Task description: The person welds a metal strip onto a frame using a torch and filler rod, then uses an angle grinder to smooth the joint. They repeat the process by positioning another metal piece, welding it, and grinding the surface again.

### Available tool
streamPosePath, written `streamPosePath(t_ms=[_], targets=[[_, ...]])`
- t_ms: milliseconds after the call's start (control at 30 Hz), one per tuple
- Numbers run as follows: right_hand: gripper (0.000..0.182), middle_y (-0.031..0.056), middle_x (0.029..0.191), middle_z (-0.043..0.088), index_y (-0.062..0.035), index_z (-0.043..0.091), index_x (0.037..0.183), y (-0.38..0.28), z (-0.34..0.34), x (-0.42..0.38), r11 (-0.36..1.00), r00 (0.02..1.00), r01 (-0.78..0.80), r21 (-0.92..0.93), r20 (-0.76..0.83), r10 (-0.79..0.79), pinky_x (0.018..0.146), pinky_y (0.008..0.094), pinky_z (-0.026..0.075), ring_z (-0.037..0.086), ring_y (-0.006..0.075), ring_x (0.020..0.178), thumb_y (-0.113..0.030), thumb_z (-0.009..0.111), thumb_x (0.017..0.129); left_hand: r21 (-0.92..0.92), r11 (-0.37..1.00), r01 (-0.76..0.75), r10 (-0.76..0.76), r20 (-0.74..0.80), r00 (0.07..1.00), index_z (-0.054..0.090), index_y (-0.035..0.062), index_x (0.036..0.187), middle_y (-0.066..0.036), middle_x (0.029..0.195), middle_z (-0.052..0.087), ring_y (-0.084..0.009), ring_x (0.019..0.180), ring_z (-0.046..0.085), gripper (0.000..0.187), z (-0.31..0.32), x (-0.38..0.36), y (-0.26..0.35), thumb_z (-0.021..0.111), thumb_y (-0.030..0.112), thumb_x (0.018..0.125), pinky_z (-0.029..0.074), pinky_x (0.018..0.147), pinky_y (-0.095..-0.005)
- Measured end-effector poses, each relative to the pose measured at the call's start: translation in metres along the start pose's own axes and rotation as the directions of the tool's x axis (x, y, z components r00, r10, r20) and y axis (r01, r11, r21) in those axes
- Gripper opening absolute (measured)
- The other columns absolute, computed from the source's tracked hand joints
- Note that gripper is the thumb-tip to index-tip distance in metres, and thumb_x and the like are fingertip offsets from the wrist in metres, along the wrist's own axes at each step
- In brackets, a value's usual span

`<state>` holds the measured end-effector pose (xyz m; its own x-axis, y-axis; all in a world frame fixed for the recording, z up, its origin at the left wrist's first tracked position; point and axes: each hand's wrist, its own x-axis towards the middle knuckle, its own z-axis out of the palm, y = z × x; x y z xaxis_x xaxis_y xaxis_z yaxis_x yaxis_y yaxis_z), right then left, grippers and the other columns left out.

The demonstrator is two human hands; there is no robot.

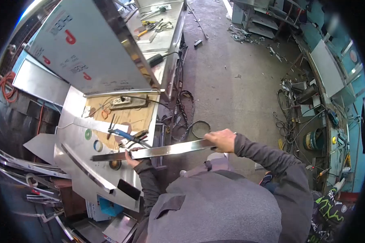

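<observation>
A long, shiny metal bar (pixel 166 151) runs across in front of me, above the bench edge. My right hand (pixel 223 140) is closed around its right end. My left hand (pixel 131 159) grips it from below, closer to the left end, with its fingers partly hidden by the bar. Beyond the left hand, a blue-handled tool (pixel 126 135) rests on the bench among dark-handled tools. A second metal bar (pixel 87 169) lies on the bench, left of the held one. Near my left sleeve sits a flat black rectangular object (pixel 129 189).
A large film-covered metal panel (pixel 75 44) stands on the bench behind a power strip (pixel 129 103). A tape roll (pixel 97 146) and green disc (pixel 88 134) lie nearby. Cables (pixel 184 109) and a hoop (pixel 200 129) are on the floor. Another person's patterned sleeve (pixel 330 206) shows at right.
</observation>
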<state>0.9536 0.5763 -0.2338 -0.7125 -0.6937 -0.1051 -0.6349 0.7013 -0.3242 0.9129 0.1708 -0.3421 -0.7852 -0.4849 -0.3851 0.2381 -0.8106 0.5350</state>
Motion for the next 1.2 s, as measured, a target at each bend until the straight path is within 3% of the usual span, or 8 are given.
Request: streamPosePath(t_ms=[100,200,300,400,600,867,1100,1200], targets=[[0.037,0.0142,0.093,0.062,-0.0034,0.050,0.107,0.073,0.019,-0.053,0.985,0.986,-0.161,0.067,-0.040,0.164,0.067,0.0394,0.052,0.065,0.0314,0.082,-0.015,0.065,0.076,-0.219,0.966,0.140,-0.053,0.364,0.930,0.054,0.0076,0.074,-0.003,0.067,0.054,-0.0173,0.064,0.055,0.026,0.044,-0.029,-0.014,0.057,0.032,0.083,0.048,0.060,-0.0337],[0.030,0.0135,0.091,0.060,-0.0043,0.051,0.100,0.135,0.048,-0.087,0.984,0.952,-0.104,0.146,-0.272,0.141,0.068,0.0388,0.052,0.064,0.0316,0.081,-0.014,0.064,0.075,-0.186,0.981,0.052,0.107,0.747,0.657,0.053,0.0067,0.084,-0.003,0.075,0.052,-0.0151,0.069,0.052,0.020,0.139,-0.088,-0.022,0.056,0.027,0.085,0.043,0.069,-0.0318],[0.031,0.0116,0.086,0.058,-0.0055,0.049,0.096,0.160,0.050,-0.098,0.946,0.863,-0.174,0.275,-0.421,0.281,0.068,0.0395,0.050,0.062,0.0308,0.080,-0.008,0.066,0.070,-0.132,0.990,-0.042,0.138,0.924,0.355,0.050,0.0089,0.098,-0.003,0.079,0.052,-0.0131,0.069,0.050,0.022,0.219,-0.135,-0.043,0.052,0.030,0.091,0.040,0.069,-0.0316],[0.034,0.0112,0.087,0.058,-0.0061,0.049,0.096,0.179,0.046,-0.093,0.913,0.808,-0.177,0.369,-0.475,0.349,0.068,0.0394,0.050,0.062,0.0312,0.080,-0.007,0.068,0.067,-0.072,0.976,-0.207,0.118,0.968,0.222,0.046,0.0094,0.105,-0.001,0.077,0.052,-0.0120,0.059,0.051,0.035,0.287,-0.179,-0.055,0.057,0.039,0.091,0.042,0.061,-0.0285],[0.036,0.0123,0.089,0.057,-0.0085,0.049,0.098,0.228,0.038,-0.073,0.874,0.792,-0.085,0.479,-0.500,0.351,0.066,0.0408,0.050,0.062,0.0330,0.080,-0.013,0.068,0.068,-0.217,0.835,-0.505,0.322,0.938,0.130,0.034,0.0015,0.134,-0.004,0.084,0.047,-0.0122,0.060,0.051,0.070,0.379,-0.243,-0.076,0.061,0.047,0.088,0.043,0.057,-0.0299],[0.037,0.0107,0.093,0.060,-0.0095,0.051,0.100,0.335,0.034,-0.055,0.852,0.792,-0.192,0.486,-0.436,0.427,0.067,0.0406,0.051,0.064,0.0312,0.081,-0.015,0.070,0.068,-0.141,0.671,-0.728,0.399,0.896,0.195,0.032,-0.0071,0.134,-0.004,0.090,0.040,-0.0104,0.069,0.047,0.077,0.454,-0.235,-0.104,0.064,0.044,0.087,0.042,0.063,-0.0275],[0.042,0.0134,0.094,0.062,-0.0094,0.050,0.108,0.441,-0.021,0.011,0.891,0.950,-0.073,0.449,-0.239,0.199,0.071,0.0426,0.052,0.064,0.0351,0.086,-0.015,0.068,0.071,-0.124,0.627,-0.769,0.431,0.878,0.209,0.036,-0.0080,0.126,-0.001,0.088,0.040,-0.0070,0.065,0.046,0.078,0.515,-0.158,-0.143,0.072,0.043,0.079,0.039,0.060,-0.0228],[0.045,0.0120,0.101,0.059,-0.0093,0.050,0.111,0.483,-0.057,0.051,0.870,0.993,0.018,0.493,-0.111,0.043,0.075,0.0414,0.052,0.062,0.0338,0.093,-0.010,0.068,0.070,-0.089,0.646,-0.758,0.354,0.915,0.194,0.043,0.0029,0.106,-0.001,0.082,0.045,-0.0085,0.067,0.046,0.055,0.544,-0.136,-0.140,0.072,0.042,0.079,0.037,0.066,-0.0209]])
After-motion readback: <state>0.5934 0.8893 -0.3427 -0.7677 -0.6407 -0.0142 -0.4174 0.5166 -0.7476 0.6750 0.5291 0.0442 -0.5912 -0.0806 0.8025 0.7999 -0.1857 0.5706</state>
